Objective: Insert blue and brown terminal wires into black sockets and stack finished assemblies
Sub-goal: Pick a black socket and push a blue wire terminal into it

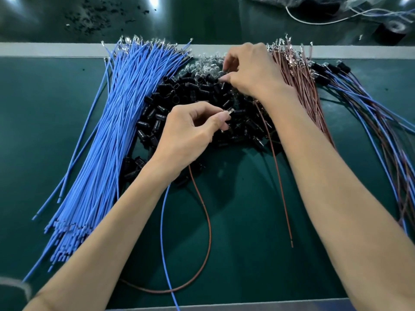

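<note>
Pinched between left hand (193, 133) thumb and forefinger, mid-frame: terminal ends of a blue wire (161, 221) and brown wire (210, 232), trailing limp toward bottom edge. Curled onto the socket pile (179, 93) at upper centre, right hand (249, 70), pinching one black socket (222, 77). Probably light and floppy: grip just behind terminals.

Factory assembly bench: green work mat (45, 122), bulk blue wire bundle (116, 122), heaped black sockets (190, 90).

I log blue terminal wires (112, 122) fanned at left, black sockets (190, 90) heaped at centre, brown terminal wires (301, 86) bundled beside them, and finished assemblies (368, 113) stacked far right.
</note>
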### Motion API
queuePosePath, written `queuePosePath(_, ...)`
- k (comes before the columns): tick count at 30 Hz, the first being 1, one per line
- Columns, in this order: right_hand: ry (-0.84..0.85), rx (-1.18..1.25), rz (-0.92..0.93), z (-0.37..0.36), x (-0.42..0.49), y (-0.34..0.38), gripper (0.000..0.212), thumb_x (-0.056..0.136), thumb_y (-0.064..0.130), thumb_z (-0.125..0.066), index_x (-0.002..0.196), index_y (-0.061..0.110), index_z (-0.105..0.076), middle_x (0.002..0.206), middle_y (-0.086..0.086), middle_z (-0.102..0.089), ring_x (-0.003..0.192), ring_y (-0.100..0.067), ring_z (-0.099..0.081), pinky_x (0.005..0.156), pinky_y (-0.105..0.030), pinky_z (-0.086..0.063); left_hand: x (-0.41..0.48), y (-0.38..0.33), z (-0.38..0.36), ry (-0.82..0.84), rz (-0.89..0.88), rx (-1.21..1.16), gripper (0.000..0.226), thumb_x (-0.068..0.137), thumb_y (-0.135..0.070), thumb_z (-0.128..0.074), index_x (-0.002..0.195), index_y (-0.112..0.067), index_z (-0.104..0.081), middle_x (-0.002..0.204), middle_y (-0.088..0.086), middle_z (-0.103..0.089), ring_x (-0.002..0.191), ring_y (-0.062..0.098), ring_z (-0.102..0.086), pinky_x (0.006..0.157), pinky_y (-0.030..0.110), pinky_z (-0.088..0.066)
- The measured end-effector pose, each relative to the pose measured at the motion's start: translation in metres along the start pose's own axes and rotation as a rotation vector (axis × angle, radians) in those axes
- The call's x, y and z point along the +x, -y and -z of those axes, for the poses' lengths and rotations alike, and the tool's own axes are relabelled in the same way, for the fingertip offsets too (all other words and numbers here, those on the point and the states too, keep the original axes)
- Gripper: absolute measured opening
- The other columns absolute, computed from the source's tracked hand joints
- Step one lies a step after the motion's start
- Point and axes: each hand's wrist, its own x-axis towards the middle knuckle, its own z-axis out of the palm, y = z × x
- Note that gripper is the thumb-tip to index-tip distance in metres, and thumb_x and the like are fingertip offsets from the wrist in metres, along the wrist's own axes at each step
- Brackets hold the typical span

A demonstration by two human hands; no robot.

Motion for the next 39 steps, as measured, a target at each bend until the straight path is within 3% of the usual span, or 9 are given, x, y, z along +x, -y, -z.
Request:
queuePosePath(9,0.107,-0.198,-0.003,0.004,-0.010,-0.002,0.024,0.089,0.014,-0.057,0.112,0.015,-0.064,0.117,-0.009,-0.061,0.109,-0.028,-0.057,0.090,-0.037,-0.049,0.000,0.003,0.001,0.011,-0.016,0.001,0.015,0.092,-0.020,-0.063,0.081,-0.021,-0.072,0.067,-0.011,-0.069,0.051,0.000,-0.048,0.056,0.016,-0.042)
queuePosePath(14,-0.139,-0.014,0.024,0.009,-0.023,0.000,0.019,0.088,0.017,-0.061,0.107,0.017,-0.063,0.109,-0.002,-0.065,0.100,-0.019,-0.061,0.084,-0.031,-0.050,0.000,0.003,0.001,0.010,-0.012,-0.005,0.015,0.092,-0.021,-0.063,0.080,-0.024,-0.071,0.067,-0.011,-0.069,0.052,0.001,-0.048,0.056,0.017,-0.043)
queuePosePath(18,-0.256,0.386,0.038,0.019,-0.039,-0.001,0.025,0.088,0.013,-0.061,0.113,0.014,-0.060,0.090,0.005,-0.062,0.070,0.005,-0.056,0.066,-0.003,-0.042,-0.001,0.002,0.001,0.016,-0.012,-0.014,0.015,0.092,-0.021,-0.063,0.080,-0.024,-0.072,0.067,-0.011,-0.069,0.052,0.003,-0.047,0.056,0.021,-0.042)
queuePosePath(21,-0.154,0.332,0.069,0.020,-0.046,-0.003,0.031,0.090,0.015,-0.060,0.121,0.021,-0.061,0.093,0.007,-0.060,0.072,0.003,-0.054,0.068,0.003,-0.037,-0.002,0.002,0.000,0.020,-0.017,-0.017,0.015,0.092,-0.020,-0.063,0.080,-0.024,-0.071,0.066,-0.011,-0.069,0.052,0.004,-0.046,0.056,0.022,-0.041)
queuePosePath(25,0.052,0.147,-0.008,0.016,-0.043,-0.005,0.043,0.086,0.013,-0.070,0.127,0.018,-0.058,0.102,0.000,-0.063,0.089,-0.012,-0.060,0.088,-0.019,-0.048,-0.002,0.001,0.000,0.026,-0.009,-0.032,0.015,0.092,-0.020,-0.062,0.081,-0.021,-0.072,0.066,-0.010,-0.069,0.052,0.003,-0.046,0.055,0.016,-0.041)
queuePosePath(28,0.025,-0.029,-0.078,0.012,-0.046,-0.008,0.027,0.084,0.010,-0.069,0.109,0.022,-0.065,0.108,-0.003,-0.065,0.099,-0.020,-0.062,0.089,-0.034,-0.052,-0.002,0.001,0.001,0.019,-0.001,-0.041,0.015,0.092,-0.017,-0.061,0.081,-0.019,-0.071,0.066,-0.011,-0.068,0.051,0.004,-0.045,0.054,0.016,-0.040)
queuePosePath(32,-0.019,-0.123,-0.103,0.010,-0.049,-0.004,0.019,0.088,0.017,-0.065,0.106,0.023,-0.065,0.112,-0.002,-0.065,0.102,-0.024,-0.061,0.078,-0.030,-0.042,-0.002,0.001,0.000,0.025,-0.006,-0.028,0.016,0.093,-0.018,-0.061,0.081,-0.020,-0.071,0.066,-0.011,-0.069,0.051,0.004,-0.044,0.054,0.018,-0.040)
queuePosePath(35,-0.006,-0.218,-0.095,0.003,-0.051,0.001,0.026,0.094,0.022,-0.059,0.119,0.016,-0.059,0.120,-0.008,-0.056,0.111,-0.027,-0.054,0.081,-0.036,-0.041,-0.003,0.001,0.000,0.024,-0.009,-0.029,0.015,0.093,-0.018,-0.061,0.081,-0.020,-0.071,0.066,-0.011,-0.068,0.052,0.005,-0.044,0.055,0.019,-0.040)
queuePosePath(39,0.002,-0.298,-0.047,-0.002,-0.051,0.003,0.025,0.095,0.021,-0.057,0.119,0.014,-0.057,0.121,-0.011,-0.053,0.115,-0.029,-0.050,0.081,-0.037,-0.041,-0.002,0.000,0.000,0.018,-0.015,-0.011,0.015,0.093,-0.018,-0.061,0.082,-0.020,-0.071,0.066,-0.012,-0.068,0.052,0.004,-0.045,0.056,0.020,-0.040)
